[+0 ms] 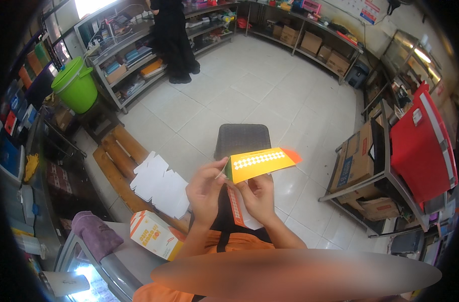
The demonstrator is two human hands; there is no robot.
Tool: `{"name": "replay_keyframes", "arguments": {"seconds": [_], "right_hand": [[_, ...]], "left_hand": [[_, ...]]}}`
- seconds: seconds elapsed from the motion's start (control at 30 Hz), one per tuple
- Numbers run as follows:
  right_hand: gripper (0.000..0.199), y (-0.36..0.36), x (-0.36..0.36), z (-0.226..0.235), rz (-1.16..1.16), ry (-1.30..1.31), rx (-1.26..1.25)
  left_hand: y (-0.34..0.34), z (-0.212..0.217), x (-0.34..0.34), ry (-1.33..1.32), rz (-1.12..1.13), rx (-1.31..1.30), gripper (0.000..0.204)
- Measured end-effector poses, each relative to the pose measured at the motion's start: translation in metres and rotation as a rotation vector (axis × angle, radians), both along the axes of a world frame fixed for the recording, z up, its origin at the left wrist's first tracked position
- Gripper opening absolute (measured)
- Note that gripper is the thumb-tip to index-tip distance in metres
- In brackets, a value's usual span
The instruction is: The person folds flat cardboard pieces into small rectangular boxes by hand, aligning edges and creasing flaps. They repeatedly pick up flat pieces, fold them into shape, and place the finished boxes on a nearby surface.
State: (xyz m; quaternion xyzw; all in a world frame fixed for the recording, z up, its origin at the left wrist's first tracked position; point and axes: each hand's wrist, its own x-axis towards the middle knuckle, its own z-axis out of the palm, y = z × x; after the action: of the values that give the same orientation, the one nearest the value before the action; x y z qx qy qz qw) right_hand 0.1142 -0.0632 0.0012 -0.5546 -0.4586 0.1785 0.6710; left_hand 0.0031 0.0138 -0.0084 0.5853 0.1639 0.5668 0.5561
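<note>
In front of me I hold a partly folded paper food carton point(262, 162), yellow with white checks and an orange end. My left hand point(203, 194) pinches the flap at its left end, where a green patch shows. My right hand point(258, 197) grips its lower edge, thumb against the yellow panel. A white and orange panel hangs down between my hands and seems to be part of the same carton. To the left, flat white carton blanks point(161, 186) lie stacked on a wooden slatted bench point(121, 151). Closer to me is a white, orange and yellow printed carton point(156, 234).
Beyond my hands stands a dark stool point(243, 140). A green lidded bucket point(76, 85) is at left, a purple cloth point(96, 234) near me. A person in black point(171, 40) stands by metal shelves. A red cooler box point(423, 146) sits on a rack at right.
</note>
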Motion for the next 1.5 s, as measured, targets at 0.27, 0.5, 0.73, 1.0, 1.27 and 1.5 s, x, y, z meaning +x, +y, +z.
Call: {"name": "replay_keyframes", "arguments": {"seconds": [0.27, 0.5, 0.73, 1.0, 1.27, 1.5], "right_hand": [[0.023, -0.004, -0.004, -0.008, 0.073, 0.231, -0.004], [0.022, -0.003, -0.003, -0.010, 0.033, 0.018, -0.048], [0.028, -0.002, -0.014, 0.007, 0.269, -0.596, 0.248], [0.030, 0.000, 0.015, 0.025, -0.253, -0.702, 0.357], [0.034, -0.002, 0.022, 0.015, 0.056, -0.534, 0.106], [0.006, -0.007, 0.014, 0.017, 0.168, -0.165, 0.006]], "left_hand": [[-0.008, 0.001, -0.003, 0.109, 0.153, 0.217, 0.019], [-0.005, -0.006, -0.014, 0.376, 0.292, 0.364, 0.019], [0.030, -0.022, -0.022, 0.344, 0.809, 0.181, 0.005], [0.021, -0.019, -0.022, 0.181, 0.593, 0.275, 0.020], [0.018, -0.015, -0.029, 0.210, 0.342, 0.566, 0.012], [0.016, -0.023, -0.023, 0.276, 0.324, 0.782, 0.017]]}}
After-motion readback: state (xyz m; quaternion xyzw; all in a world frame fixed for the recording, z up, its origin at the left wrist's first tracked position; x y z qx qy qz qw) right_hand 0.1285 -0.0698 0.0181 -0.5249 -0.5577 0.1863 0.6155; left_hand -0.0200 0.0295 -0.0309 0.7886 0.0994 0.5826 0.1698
